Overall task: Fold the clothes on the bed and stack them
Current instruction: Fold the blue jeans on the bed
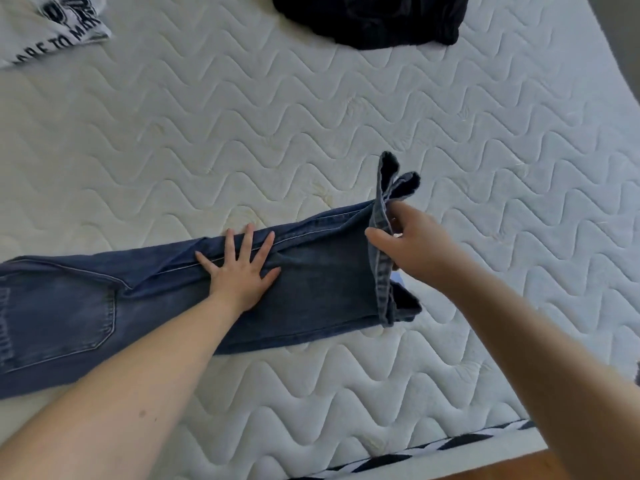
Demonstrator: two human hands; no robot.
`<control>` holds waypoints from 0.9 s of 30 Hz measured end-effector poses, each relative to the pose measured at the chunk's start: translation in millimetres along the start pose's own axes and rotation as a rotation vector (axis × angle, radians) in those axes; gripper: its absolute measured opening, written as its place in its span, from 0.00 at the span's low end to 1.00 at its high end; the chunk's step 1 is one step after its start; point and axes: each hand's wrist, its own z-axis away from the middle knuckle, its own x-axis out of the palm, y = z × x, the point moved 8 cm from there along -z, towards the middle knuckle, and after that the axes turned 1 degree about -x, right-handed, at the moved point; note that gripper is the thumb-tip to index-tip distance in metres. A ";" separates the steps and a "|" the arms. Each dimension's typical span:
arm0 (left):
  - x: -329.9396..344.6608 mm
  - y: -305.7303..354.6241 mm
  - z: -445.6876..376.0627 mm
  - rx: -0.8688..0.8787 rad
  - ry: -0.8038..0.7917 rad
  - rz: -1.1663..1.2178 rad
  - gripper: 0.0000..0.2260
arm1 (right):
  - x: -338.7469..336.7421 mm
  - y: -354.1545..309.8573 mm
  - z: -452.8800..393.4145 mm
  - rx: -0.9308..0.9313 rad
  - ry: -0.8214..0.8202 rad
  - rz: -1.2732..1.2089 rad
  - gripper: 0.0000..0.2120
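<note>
- Three garments on the bed, white quilted mattress with wavy stitching; listing left to right.
- Far upper left: white garment with black printed letters, lying flat, partly cut off by the frame edge; cannot tell if folded.
- Lower left to centre: blue jeans, legs laid one over the other, stretched lengthwise across the near part of the bed; back pocket faces up at the left, waist end runs out of frame.
- Left hand: flat on the jeans around mid-leg, fingers straight and spread wide, pressing the denim down onto the mattress.
- Top centre: black garment, crumpled heap near the far edge of the bed, well apart from the jeans.
- Right of centre: hem end of the jeans lifted off the mattress, cuffs standing upright and turned back toward the left hand.
- Right hand: fingers and thumb curled round the raised hems, pinching both cuffs together; hand is above the mattress, not resting on it.
- Bottom right: black-and-white striped trim along the mattress edge, strip of wooden floor beyond it.
</note>
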 end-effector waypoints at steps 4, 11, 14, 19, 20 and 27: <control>-5.9 1.7 10.7 0.035 0.092 -0.028 0.31 | 46.4 -57.4 1.7 -0.112 -0.013 -0.012 0.12; -3.0 -25.1 28.6 0.187 0.080 0.011 0.32 | 127.4 -117.5 1.2 -0.205 -0.049 -0.141 0.04; -6.7 -44.3 39.2 0.254 0.080 0.015 0.33 | 158.2 -136.6 0.5 -0.251 -0.068 -0.173 0.05; -11.7 -58.7 53.4 0.295 0.105 -0.030 0.27 | 197.9 -155.2 -7.1 -0.276 -0.055 -0.144 0.02; -12.3 -61.6 54.9 0.284 0.108 -0.026 0.26 | 205.0 -155.1 -9.1 -0.264 -0.057 -0.138 0.03; -31.4 -83.5 71.7 0.338 0.339 -0.009 0.23 | 242.2 -163.1 -12.8 -0.225 -0.095 -0.148 0.06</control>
